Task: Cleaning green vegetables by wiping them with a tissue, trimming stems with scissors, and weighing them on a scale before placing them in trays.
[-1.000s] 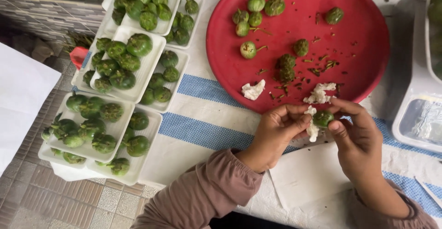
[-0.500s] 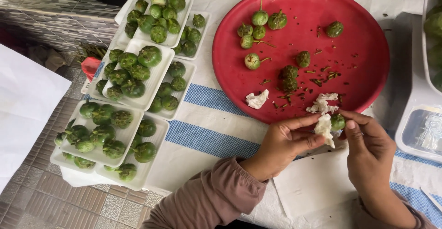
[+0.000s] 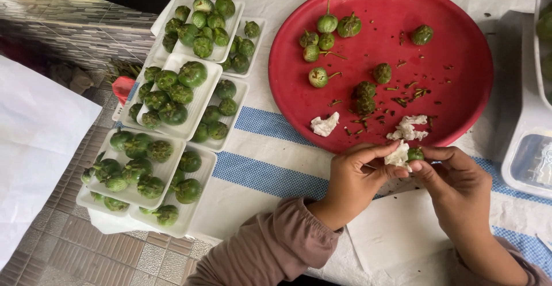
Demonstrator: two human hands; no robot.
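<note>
My left hand pinches a crumpled white tissue against a small round green eggplant. That eggplant sits between the fingertips of my right hand, just below the near rim of a big red plate. On the plate lie several more small green eggplants, two white tissue wads and scattered bits of stem. Both hands meet over a striped cloth and a white paper sheet.
White foam trays stacked with green eggplants fill the left side of the table, some overhanging its edge. A white plastic container stands at the right. Tiled floor and a large white sheet lie to the left.
Both hands have kept rubbing the eggplant with the tissue; the tissue has bunched up on top of the eggplant, and the view has shifted slightly so the plate and trays appear lower.
</note>
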